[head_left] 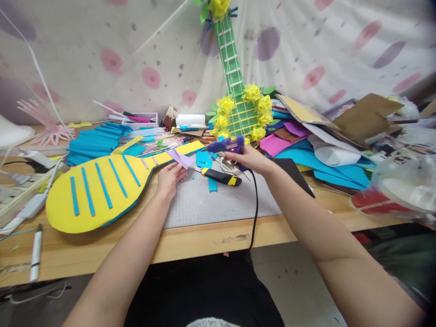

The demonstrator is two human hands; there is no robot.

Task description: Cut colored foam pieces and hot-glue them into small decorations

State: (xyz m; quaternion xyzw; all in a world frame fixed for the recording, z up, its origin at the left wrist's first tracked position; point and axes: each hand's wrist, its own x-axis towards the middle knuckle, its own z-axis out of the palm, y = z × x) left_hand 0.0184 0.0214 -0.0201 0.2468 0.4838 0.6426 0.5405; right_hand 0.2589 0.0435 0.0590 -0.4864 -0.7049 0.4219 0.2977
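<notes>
My left hand (170, 178) pinches a folded piece of light purple paper (183, 159) over the neck of a yellow paper guitar (61, 204). Blue strips cross the guitar's body, and small purple strips sit at the start of its neck. My right hand (251, 159) is wrapped around a dark blue hot glue gun (225, 145) with a small red light. The gun's nozzle points left, close to the end of the neck and apart from the purple paper. Below it, a black and yellow utility knife (221, 176) lies on the grey cutting mat (197, 211).
A green paper guitar with yellow flowers (235, 81) leans upright at the back. Blue crepe paper (91, 143) and paper sheets (335, 165) crowd the rear. A power strip (20, 186) and marker (36, 254) are left; a plastic-wrapped tub (388, 195) stands right. The gun's cord (256, 213) crosses the table edge.
</notes>
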